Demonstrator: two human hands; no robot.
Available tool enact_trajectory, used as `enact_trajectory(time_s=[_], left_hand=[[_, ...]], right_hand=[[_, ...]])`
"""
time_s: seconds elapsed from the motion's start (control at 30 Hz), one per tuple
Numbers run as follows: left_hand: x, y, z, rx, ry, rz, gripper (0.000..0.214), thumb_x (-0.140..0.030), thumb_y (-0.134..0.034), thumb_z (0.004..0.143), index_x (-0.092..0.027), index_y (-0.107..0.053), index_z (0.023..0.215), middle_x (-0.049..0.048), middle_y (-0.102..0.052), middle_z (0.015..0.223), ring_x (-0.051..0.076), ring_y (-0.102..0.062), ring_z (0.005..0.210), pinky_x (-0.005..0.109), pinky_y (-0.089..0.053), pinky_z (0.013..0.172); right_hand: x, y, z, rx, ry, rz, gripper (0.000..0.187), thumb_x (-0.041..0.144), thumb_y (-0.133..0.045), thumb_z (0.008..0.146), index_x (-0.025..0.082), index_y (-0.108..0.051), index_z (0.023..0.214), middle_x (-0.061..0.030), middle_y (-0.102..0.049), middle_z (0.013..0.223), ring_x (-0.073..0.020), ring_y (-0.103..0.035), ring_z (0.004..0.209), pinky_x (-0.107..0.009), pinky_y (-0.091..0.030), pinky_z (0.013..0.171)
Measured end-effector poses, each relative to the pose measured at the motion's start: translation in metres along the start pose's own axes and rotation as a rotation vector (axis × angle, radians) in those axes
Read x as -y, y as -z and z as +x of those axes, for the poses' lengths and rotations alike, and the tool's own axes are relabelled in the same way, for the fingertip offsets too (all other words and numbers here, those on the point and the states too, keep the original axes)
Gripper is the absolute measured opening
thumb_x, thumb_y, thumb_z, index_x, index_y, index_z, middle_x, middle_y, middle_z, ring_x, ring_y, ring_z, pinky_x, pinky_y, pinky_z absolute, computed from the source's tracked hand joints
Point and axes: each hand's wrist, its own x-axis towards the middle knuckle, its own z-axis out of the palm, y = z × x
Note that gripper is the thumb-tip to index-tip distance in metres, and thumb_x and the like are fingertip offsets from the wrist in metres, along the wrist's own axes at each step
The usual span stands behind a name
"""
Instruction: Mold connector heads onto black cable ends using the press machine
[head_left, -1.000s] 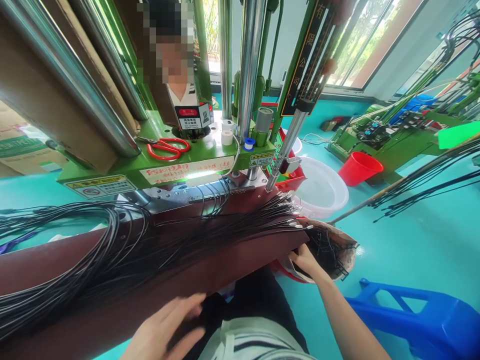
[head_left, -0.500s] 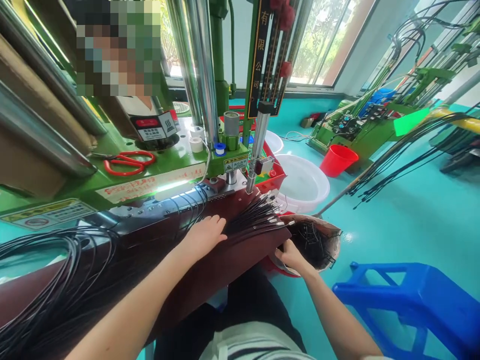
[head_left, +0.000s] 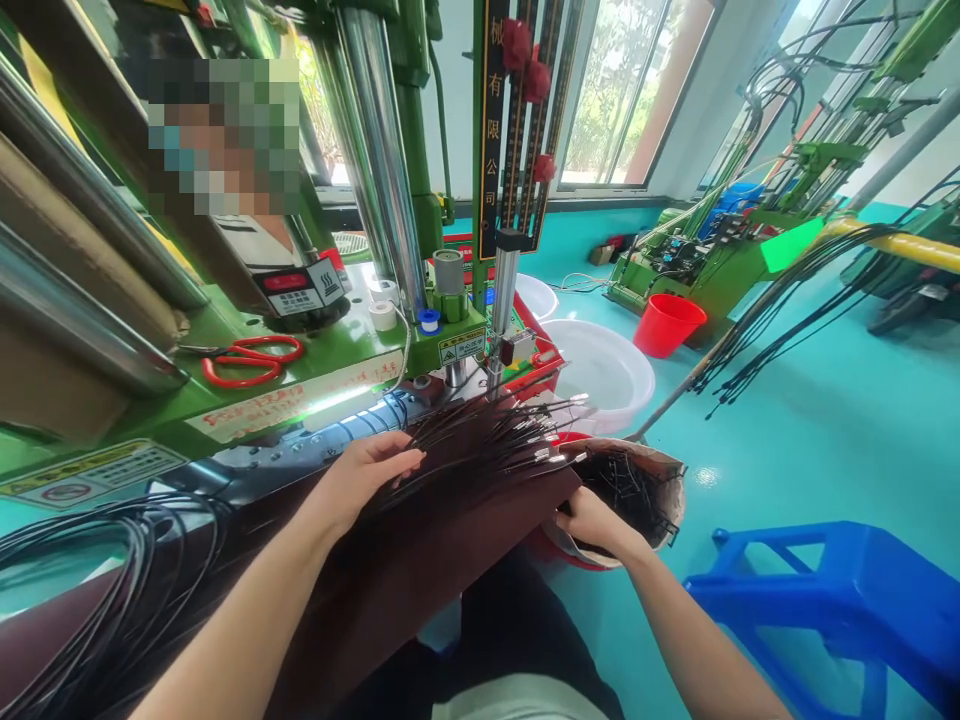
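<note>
Left grip (head_left: 367, 475) is closed around thin, black, silver-tipped cables (head_left: 491, 442), likely for bundling. Right grip (head_left: 596, 525), at the flat brown desk (head_left: 457, 550), is partly hidden; its hold cannot be told.

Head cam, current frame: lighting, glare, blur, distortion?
Head view: window very bright, near washed out; steel column streaked with highlights; brown tabletop dim, black cables partly blending into it.
Head view: left-edge bar leans strongly, likely wide-angle stretch; mosaic patch hides detail; left hand shows little motion blur.

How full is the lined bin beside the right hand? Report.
Not empty: the lined bin holds dark pieces; their depth cannot be told.
</note>
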Motion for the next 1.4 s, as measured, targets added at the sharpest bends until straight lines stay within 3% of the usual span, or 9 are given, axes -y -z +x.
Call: enact_trajectory(time_s=[0.23, 0.37, 0.47, 0.6, 0.77, 0.9, 1.1, 1.23, 1.4], left_hand=[[-0.001, 0.003, -0.001, 0.011, -0.03, -0.013, 0.027, -0.043, -0.057, 0.074, -0.017, -0.051, 0.068, -0.0026, -0.051, 0.06, 0.009, -0.043, 0.053, 0.022, -0.035, 0.052], [0.001, 0.004, -0.002, 0.016, -0.055, -0.011, 0.026, -0.042, -0.057, 0.075, -0.017, -0.052, 0.069, -0.0021, -0.051, 0.061, 0.009, -0.042, 0.052, 0.022, -0.035, 0.052], [0.0, 0.0, -0.005, 0.035, -0.04, 0.0, 0.027, -0.042, -0.057, 0.074, -0.017, -0.051, 0.07, -0.0025, -0.05, 0.061, 0.008, -0.042, 0.051, 0.021, -0.034, 0.05], [0.006, -0.01, -0.009, 0.063, 0.006, 0.006, 0.029, -0.044, -0.055, 0.075, -0.017, -0.047, 0.067, -0.0041, -0.048, 0.057, 0.007, -0.041, 0.047, 0.02, -0.033, 0.045], [0.013, -0.024, -0.012, 0.224, 0.057, 0.027, 0.029, -0.044, -0.049, 0.079, -0.018, -0.045, 0.069, -0.0023, -0.054, 0.058, 0.009, -0.047, 0.048, 0.022, -0.037, 0.046], [-0.011, -0.036, -0.001, 0.349, -0.003, 0.028, 0.026, -0.041, -0.051, 0.078, -0.015, -0.052, 0.075, 0.0037, -0.061, 0.07, 0.012, -0.056, 0.061, 0.024, -0.044, 0.056], [-0.063, -0.064, 0.031, 0.244, -0.113, -0.017, 0.026, -0.04, -0.047, 0.079, -0.015, -0.053, 0.073, 0.002, -0.061, 0.064, 0.011, -0.054, 0.051, 0.023, -0.043, 0.048], [-0.063, -0.075, 0.038, 0.169, -0.121, -0.002, 0.027, -0.041, -0.045, 0.08, -0.016, -0.053, 0.073, 0.0008, -0.06, 0.061, 0.011, -0.053, 0.048, 0.022, -0.041, 0.045], [-0.055, -0.079, 0.036, 0.122, -0.105, 0.036, 0.027, -0.042, -0.046, 0.079, -0.016, -0.054, 0.077, 0.0006, -0.061, 0.062, 0.01, -0.053, 0.048, 0.021, -0.041, 0.045]], right_hand=[[0.054, 0.041, -0.017, 0.353, -0.055, -0.314, 0.02, 0.016, -0.05, 0.073, 0.011, -0.067, 0.084, -0.0124, -0.067, 0.08, -0.0249, -0.062, 0.077, -0.031, -0.044, 0.069], [0.087, 0.039, -0.011, 0.442, 0.19, 0.453, 0.035, 0.026, -0.053, 0.079, 0.017, -0.059, 0.112, -0.0068, -0.067, 0.091, -0.019, -0.061, 0.085, -0.031, -0.045, 0.076], [0.106, 0.028, 0.021, 0.229, 0.155, 1.209, 0.051, 0.034, -0.061, 0.075, 0.023, -0.048, 0.123, -0.0066, -0.063, 0.107, -0.0191, -0.059, 0.097, -0.035, -0.044, 0.084], [0.123, 0.033, 0.077, 0.009, 0.145, 1.687, 0.037, 0.038, -0.062, 0.075, 0.023, -0.056, 0.109, -0.0051, -0.066, 0.099, -0.0193, -0.06, 0.096, -0.037, -0.042, 0.089], [0.132, 0.058, 0.1, 0.026, 0.202, 1.613, 0.026, 0.035, -0.061, 0.077, 0.015, -0.063, 0.093, -0.0059, -0.068, 0.081, -0.0201, -0.064, 0.082, -0.039, -0.043, 0.087], [0.133, 0.068, 0.09, 0.076, 0.236, 1.453, 0.026, 0.034, -0.061, 0.077, 0.015, -0.065, 0.093, -0.0062, -0.068, 0.081, -0.0208, -0.063, 0.084, -0.039, -0.043, 0.085], [0.129, 0.07, 0.085, -0.015, 0.218, 1.377, 0.03, 0.03, -0.065, 0.072, 0.018, -0.064, 0.099, -0.0039, -0.065, 0.086, -0.0167, -0.06, 0.072, -0.033, -0.046, 0.069], [0.12, 0.068, 0.083, -0.272, 0.161, 1.394, 0.018, 0.021, -0.072, 0.063, 0.018, -0.063, 0.079, 0.002, -0.061, 0.07, -0.0127, -0.056, 0.063, -0.027, -0.044, 0.063], [0.114, 0.069, 0.08, -0.372, 0.124, 1.466, 0.013, 0.018, -0.072, 0.059, 0.015, -0.06, 0.063, 0.0022, -0.059, 0.057, -0.0113, -0.054, 0.055, -0.025, -0.043, 0.058]])
